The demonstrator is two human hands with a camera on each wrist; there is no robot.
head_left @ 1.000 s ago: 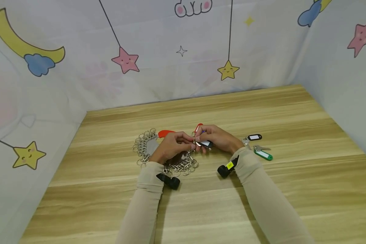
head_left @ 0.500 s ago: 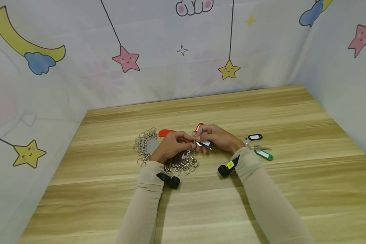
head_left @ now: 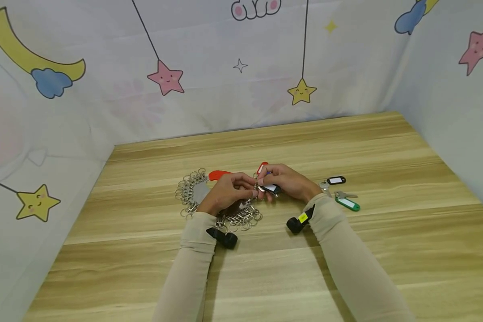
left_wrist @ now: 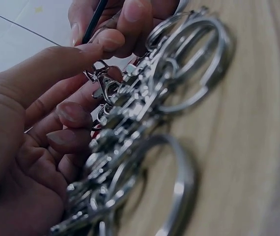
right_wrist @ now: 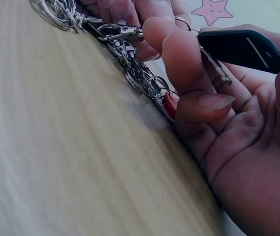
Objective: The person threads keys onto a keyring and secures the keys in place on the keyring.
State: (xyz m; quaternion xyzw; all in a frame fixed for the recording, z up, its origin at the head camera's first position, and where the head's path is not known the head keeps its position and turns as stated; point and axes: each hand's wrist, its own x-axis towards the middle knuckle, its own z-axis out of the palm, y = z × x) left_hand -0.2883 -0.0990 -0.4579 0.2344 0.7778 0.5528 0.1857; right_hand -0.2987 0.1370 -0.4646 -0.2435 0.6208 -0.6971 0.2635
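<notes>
My left hand point(head_left: 227, 193) pinches a metal snap hook point(right_wrist: 126, 32) between thumb and fingers, at the edge of a grey disc point(head_left: 200, 192) rimmed with snap hooks and split rings. Close against it, my right hand point(head_left: 289, 182) holds a black key tag point(right_wrist: 240, 48) with a white label, its thumb and forefinger at the tag's ring. A key point(right_wrist: 215, 65) hangs beside that tag under the right fingers. Where ring and hook meet, fingertips partly cover them. Several rings point(left_wrist: 177, 191) loom near the left palm in the left wrist view.
Behind the hands lie a red crescent-shaped piece point(head_left: 219, 175) and a red key tag point(head_left: 262, 167). To the right on the wooden table point(head_left: 257, 277) are another black key tag point(head_left: 336, 180) and a green key tag point(head_left: 348, 204), with keys. Patterned cloth walls surround the table.
Both hands stay at the same spot by the disc's right edge. The black key tag in my right hand shifts only very slightly.
</notes>
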